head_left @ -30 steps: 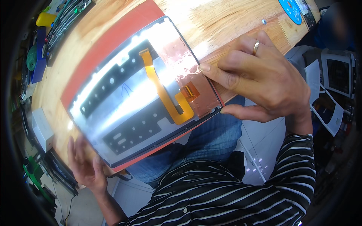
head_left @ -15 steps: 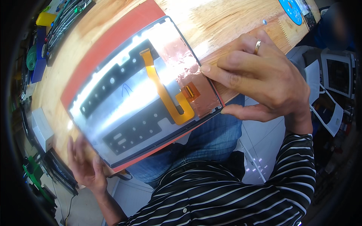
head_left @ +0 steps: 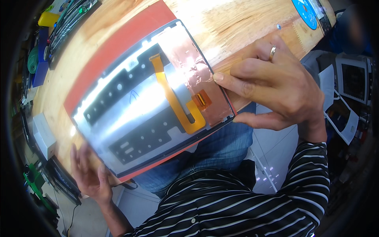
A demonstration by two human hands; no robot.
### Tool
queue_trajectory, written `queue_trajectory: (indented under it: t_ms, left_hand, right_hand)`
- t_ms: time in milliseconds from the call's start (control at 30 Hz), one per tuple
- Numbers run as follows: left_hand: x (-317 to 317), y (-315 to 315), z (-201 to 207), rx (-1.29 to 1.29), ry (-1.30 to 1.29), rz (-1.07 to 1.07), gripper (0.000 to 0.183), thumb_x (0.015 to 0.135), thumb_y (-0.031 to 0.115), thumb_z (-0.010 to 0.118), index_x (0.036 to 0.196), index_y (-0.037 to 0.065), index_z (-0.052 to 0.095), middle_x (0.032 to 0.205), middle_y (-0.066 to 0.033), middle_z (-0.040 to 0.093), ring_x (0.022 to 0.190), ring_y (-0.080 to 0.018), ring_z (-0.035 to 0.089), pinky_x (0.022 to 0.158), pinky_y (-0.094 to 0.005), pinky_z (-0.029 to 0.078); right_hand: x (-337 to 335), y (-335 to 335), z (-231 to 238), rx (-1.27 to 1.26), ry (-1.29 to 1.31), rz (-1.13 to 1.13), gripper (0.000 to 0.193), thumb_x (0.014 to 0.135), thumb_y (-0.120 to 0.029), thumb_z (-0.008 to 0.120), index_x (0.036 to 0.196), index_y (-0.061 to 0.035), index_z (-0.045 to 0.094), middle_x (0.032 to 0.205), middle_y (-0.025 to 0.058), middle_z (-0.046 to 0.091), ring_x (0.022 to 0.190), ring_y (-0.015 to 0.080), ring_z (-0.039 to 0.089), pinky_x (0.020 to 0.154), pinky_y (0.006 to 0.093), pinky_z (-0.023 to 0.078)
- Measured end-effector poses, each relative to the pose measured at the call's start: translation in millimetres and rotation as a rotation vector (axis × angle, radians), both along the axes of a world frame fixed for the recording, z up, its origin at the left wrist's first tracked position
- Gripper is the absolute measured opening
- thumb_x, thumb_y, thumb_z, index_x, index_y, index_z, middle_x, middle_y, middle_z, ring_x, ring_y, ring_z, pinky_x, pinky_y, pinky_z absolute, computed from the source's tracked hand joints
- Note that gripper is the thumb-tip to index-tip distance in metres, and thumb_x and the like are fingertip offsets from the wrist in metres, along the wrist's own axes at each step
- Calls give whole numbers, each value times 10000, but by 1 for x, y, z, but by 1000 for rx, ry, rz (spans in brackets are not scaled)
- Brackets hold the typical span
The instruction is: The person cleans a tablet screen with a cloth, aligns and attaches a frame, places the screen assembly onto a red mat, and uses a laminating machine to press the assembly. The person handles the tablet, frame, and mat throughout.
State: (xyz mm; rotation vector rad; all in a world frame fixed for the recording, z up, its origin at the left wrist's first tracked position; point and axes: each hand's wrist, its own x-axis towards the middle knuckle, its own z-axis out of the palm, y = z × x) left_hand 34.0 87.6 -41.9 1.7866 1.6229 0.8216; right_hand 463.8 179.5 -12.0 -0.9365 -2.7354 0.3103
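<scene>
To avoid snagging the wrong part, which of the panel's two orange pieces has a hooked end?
The long orange ribbon: its lower end bends back in a U. The short orange patch is squarish.

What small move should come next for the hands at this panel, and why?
Perhaps close the left hand on the left end of the panel for steadiness: that hand is open there, while the right hand has thumb and finger at the opposite edge.

Hands: two, left hand [head_left: 92, 179], right hand [head_left: 280, 89]
Flat panel [head_left: 144, 108]: one, between them
Long orange ribbon [head_left: 167, 93]: one, nearer the right hand
Ring [head_left: 272, 53]: one, on the right hand
White box [head_left: 44, 136]: one, beyond the left
</scene>
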Motion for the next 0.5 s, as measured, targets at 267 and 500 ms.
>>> queue_trajectory:
  t_ms: [267,500]
  left_hand:
    - [0,-5,0,-27,88,77,798,865,162,727,1488,-83,293,1331,-258,586,1311,-291,483,1130,-399,292]
    - [-1,-5,-1,4,76,44,791,796,127,722,1420,-177,343,1243,-243,619,1158,-312,506,1061,-415,354]
  right_hand:
    - [-1,2,-4,-88,73,-42,637,647,-328,832,1195,-36,693,926,59,627,784,237,585,739,367,415]
    - [0,3,-4,-136,111,-88,603,666,-373,847,1177,-82,713,881,15,627,688,187,561,678,354,396]
